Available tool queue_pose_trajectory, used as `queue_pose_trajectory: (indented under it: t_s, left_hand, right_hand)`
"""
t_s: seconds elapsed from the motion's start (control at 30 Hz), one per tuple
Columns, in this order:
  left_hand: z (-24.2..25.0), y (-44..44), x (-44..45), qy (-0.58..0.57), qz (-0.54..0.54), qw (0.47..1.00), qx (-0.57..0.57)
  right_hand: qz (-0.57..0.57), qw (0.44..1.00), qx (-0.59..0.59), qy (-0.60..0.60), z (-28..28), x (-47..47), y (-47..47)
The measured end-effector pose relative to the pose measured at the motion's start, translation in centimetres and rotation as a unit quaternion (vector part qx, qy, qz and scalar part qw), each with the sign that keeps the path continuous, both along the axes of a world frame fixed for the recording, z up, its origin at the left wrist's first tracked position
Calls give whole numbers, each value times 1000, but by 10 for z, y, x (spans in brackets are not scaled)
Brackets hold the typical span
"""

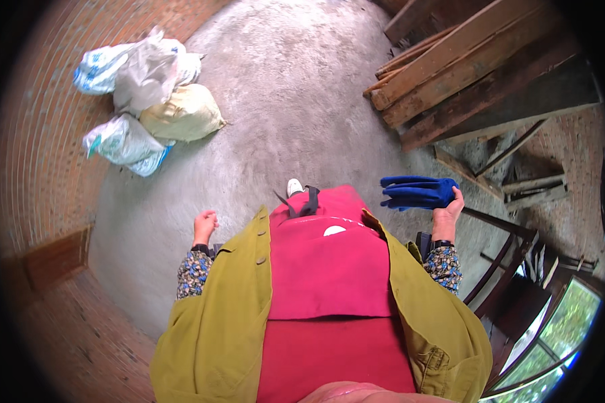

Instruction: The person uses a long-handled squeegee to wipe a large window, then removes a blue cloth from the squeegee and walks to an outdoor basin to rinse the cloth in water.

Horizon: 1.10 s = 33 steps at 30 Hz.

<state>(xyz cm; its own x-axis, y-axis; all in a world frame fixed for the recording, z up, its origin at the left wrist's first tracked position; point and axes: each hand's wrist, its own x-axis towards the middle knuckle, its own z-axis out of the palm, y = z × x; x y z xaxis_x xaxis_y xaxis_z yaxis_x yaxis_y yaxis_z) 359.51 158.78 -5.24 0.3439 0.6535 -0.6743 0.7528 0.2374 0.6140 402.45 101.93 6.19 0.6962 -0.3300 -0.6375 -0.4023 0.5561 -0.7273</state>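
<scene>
My right hand [448, 214] grips blue gloves [416, 192] by one end, out to the right of my body. Their limp fingers point left over the concrete floor. On the other side, my left hand [205, 226] hangs with its fingers curled in and nothing visible in it. A red apron [330, 269] with a black tie [310, 201] covers my front, under an open olive jacket [222, 322]. One white shoe [294, 187] shows beyond the apron's lower edge.
Several filled sacks [184, 113] lie against the brick wall [45, 151] at upper left. Thick wooden boards [464, 65] are stacked at upper right. Below them stands a wooden frame [534, 189]. A dark wooden chair-like piece [504, 262] is near a window [567, 322] at lower right.
</scene>
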Motion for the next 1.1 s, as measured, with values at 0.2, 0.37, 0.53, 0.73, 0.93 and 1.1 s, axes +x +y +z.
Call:
queue_pose_trajectory:
  t_s: [0.2, 0.37, 0.53, 0.73, 0.93, 1.1]
  left_hand:
    - [4, 100, 195, 45, -138, 989, -18]
    - [-10, 137, 383, -15, -178, 984, -25]
    - [-7, 174, 524, 4, -124, 990, -64]
    - [-1, 222, 638, 8, -132, 990, -53]
    - [-38, 286, 749, -3, -147, 984, -102]
    - [-91, 381, 847, 44, -171, 981, -85]
  right_hand:
    - [-88, 996, -13, 24, -28, 62, 20]
    - [-130, 990, -11, 52, -78, 177, 61]
    - [-57, 996, 43, 52, -99, 334, 145]
    - [64, 990, 118, 39, -45, 529, 276]
    - [170, 969, 175, -28, -14, 721, 418]
    - [168, 967, 186, -51, 36, 867, 528]
